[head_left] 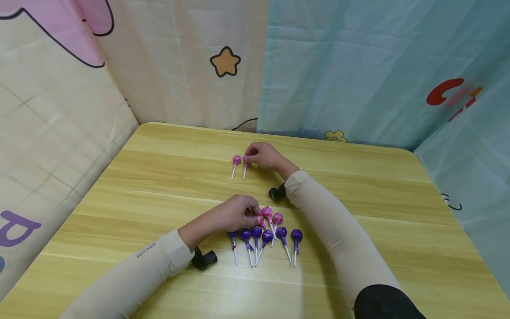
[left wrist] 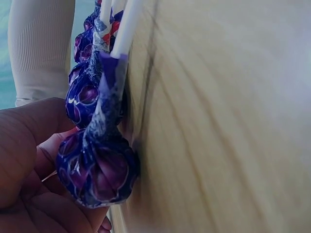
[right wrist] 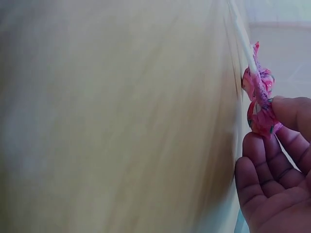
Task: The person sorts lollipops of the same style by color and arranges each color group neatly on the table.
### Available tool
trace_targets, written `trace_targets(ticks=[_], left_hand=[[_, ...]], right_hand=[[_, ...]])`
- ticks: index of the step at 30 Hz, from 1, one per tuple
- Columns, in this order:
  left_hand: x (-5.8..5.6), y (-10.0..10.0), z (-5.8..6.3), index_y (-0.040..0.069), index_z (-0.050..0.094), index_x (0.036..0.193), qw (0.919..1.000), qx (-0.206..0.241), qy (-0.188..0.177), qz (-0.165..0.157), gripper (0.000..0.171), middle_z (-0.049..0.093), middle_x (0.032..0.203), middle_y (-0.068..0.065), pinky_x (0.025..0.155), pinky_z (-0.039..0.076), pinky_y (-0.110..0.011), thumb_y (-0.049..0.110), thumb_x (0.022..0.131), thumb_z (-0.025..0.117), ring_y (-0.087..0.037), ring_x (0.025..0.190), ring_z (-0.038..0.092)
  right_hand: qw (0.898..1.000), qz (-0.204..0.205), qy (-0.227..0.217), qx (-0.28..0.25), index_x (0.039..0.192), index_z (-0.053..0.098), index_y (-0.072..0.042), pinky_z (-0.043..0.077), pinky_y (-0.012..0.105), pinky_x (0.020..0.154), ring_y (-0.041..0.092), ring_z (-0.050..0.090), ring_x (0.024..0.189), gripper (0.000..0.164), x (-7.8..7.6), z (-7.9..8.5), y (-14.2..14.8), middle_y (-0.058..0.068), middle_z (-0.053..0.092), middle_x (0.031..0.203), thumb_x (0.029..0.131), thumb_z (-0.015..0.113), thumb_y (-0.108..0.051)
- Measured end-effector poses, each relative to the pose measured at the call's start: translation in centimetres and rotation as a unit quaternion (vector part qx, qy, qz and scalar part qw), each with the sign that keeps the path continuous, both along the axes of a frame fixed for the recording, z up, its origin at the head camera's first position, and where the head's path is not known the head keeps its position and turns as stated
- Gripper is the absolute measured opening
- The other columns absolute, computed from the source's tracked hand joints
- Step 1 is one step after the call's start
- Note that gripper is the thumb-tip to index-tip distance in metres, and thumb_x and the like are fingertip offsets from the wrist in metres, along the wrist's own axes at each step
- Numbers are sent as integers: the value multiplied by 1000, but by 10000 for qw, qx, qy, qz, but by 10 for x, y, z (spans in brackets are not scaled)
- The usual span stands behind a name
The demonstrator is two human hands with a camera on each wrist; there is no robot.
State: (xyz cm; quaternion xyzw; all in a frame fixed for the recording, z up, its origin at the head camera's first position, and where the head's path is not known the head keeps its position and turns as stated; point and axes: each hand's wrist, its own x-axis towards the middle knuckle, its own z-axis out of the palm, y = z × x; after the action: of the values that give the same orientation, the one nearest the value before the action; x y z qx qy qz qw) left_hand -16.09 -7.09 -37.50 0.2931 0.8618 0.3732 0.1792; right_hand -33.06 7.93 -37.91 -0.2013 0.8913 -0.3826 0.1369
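Observation:
At the far side of the table, my right hand (head_left: pixel 264 156) pinches a pink lollipop (right wrist: pixel 264 122) by its wrapped head, thumb against the near side. The stick points back toward me. Just left of it lies another pink lollipop (head_left: pixel 237 159). Nearer to me, my left hand (head_left: pixel 235 212) has thumb and fingertips on the head of a pink lollipop (head_left: pixel 260 220) in the pile. Two more pink lollipops (head_left: pixel 267 212) lie beside that one. Below the left hand is a row of several purple lollipops (head_left: pixel 281 232); one purple head (left wrist: pixel 99 167) fills the left wrist view and hides the fingertips.
The wood-grain table (head_left: pixel 382 248) has rounded far corners and meets printed curtains (head_left: pixel 338 66) at the back and sides. Black wrist cameras (head_left: pixel 204 259) hang under both cuffs, the left one close to the purple row.

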Motion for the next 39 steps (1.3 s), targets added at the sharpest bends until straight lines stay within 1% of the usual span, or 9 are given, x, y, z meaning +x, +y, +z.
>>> trace_targets(ticks=[9, 17, 25, 33, 39], left_hand=[[1, -2, -3, 7, 69, 93, 10000, 15, 24, -20, 4, 63, 84, 2, 67, 50, -24, 6, 89, 71, -10, 73, 57], [1, -2, -4, 7, 69, 92, 10000, -4, 46, -53, 4, 63, 84, 3, 67, 50, -24, 6, 89, 72, -10, 73, 57], [1, -4, -5, 7, 70, 92, 10000, -14, -11, -31, 3, 63, 84, 3, 66, 50, -25, 8, 90, 72, -10, 72, 57], [-1, -3, -3, 7, 70, 93, 10000, 4, -39, -50, 3, 63, 85, 3, 68, 50, -25, 8, 90, 72, -10, 74, 57], [-2, -3, -4, 8, 71, 92, 9999, 50, -80, -46, 4, 64, 85, 3, 67, 50, -25, 8, 89, 72, -10, 73, 57]], right_hand=[[10000, -63, 33, 62, 102, 65, -8, 44, 28, 69, 21, 52, 83, 16, 1, -5, -3, 6, 62, 99, 96, 69, -21], [9997, -176, 9, 140, 103, 65, -8, 44, 28, 71, 21, 52, 85, 15, 1, -5, -5, 6, 62, 100, 96, 68, -21], [9998, -144, -57, 157, 104, 64, -7, 44, 29, 71, 22, 52, 86, 15, 2, -4, -6, 7, 62, 101, 96, 68, -20], [9999, -31, -100, 119, 109, 63, -7, 46, 30, 76, 22, 52, 91, 20, 0, -2, -3, 8, 61, 106, 95, 68, -20], [9998, -37, -155, 117, 108, 63, -7, 45, 29, 77, 22, 52, 91, 20, -1, -3, -3, 7, 61, 105, 95, 69, -21]])
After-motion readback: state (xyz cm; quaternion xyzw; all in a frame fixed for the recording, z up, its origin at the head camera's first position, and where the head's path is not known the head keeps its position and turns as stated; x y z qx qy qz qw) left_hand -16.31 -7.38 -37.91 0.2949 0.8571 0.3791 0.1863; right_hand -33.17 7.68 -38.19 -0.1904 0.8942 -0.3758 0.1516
